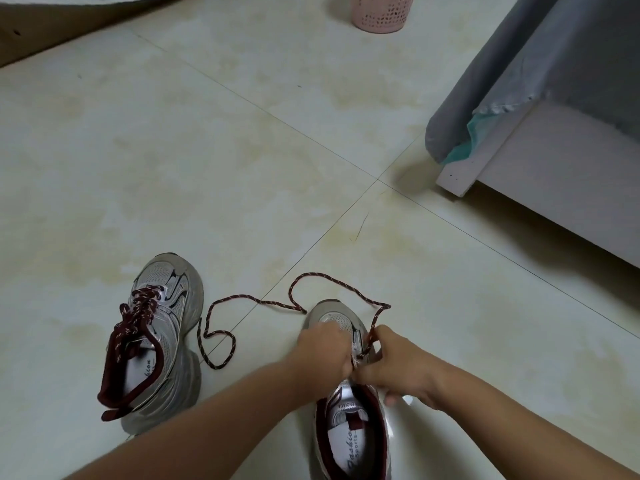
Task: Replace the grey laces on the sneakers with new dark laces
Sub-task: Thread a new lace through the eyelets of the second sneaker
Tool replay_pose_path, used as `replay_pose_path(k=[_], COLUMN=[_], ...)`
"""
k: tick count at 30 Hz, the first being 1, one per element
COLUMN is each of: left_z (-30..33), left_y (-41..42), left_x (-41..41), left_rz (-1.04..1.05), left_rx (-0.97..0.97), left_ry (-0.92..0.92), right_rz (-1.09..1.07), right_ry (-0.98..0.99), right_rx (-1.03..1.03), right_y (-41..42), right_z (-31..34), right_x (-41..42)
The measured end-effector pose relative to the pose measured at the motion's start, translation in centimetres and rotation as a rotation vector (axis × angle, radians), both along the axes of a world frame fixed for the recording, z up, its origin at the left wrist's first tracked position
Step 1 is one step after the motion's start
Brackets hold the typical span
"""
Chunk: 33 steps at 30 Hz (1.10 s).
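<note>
Two grey and silver sneakers sit on the pale tile floor (242,133). The left sneaker (156,341) already has its dark red lace tied. Both hands are on the right sneaker (349,420). The left hand (323,348) curls over its front. The right hand (394,365) pinches the dark speckled lace (263,301), which snakes loose across the floor between the shoes

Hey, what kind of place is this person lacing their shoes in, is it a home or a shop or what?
Most likely a room in a home, perhaps a bedroom. The sneakers sit on a tiled floor, beside a white furniture frame draped in grey fabric that looks like a bed, with a pink perforated bin nearby.
</note>
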<state>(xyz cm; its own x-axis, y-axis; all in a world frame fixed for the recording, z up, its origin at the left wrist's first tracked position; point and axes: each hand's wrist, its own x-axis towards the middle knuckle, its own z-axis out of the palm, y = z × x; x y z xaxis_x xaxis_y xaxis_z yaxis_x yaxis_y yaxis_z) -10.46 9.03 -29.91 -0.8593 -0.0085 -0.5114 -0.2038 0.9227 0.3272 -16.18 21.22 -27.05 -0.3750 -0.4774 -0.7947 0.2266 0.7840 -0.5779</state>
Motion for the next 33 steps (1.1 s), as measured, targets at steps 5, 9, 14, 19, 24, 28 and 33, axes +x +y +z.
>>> replay_pose_path(k=[5, 9, 14, 19, 24, 28, 33], left_z=[1.5, 5.4, 12.2, 17.5, 14.9, 10.8, 6.5], left_y=[-1.6, -3.9, -7.0, -9.2, -7.6, -5.9, -3.7], left_x=[-0.6, -0.7, -1.5, -2.0, -2.0, -0.8, -0.1], left_rz=[0.001, 0.191, 0.557, 0.55, 0.576, 0.444, 0.573], left_rx=[0.258, 0.565, 1.291, 1.6, 1.208, 0.876, 0.696], left_ry=[-0.103, -0.067, 0.143, 0.43, 0.321, 0.069, 0.128], right_rz=[0.05, 0.038, 0.034, 0.062, -0.009, -0.177, -0.074], right_ry=[0.231, 0.29, 0.279, 0.287, 0.041, 0.035, -0.049], right_rx=[0.145, 0.15, 0.143, 0.154, 0.062, 0.06, -0.305], right_y=[-0.6, -0.5, -0.3, -0.3, -0.4, -1.1, -2.2], right_z=[-0.8, -1.0, -1.2, -1.6, -0.6, -1.6, 0.4], right_x=[1.5, 1.6, 1.7, 1.7, -0.7, -2.2, -1.4])
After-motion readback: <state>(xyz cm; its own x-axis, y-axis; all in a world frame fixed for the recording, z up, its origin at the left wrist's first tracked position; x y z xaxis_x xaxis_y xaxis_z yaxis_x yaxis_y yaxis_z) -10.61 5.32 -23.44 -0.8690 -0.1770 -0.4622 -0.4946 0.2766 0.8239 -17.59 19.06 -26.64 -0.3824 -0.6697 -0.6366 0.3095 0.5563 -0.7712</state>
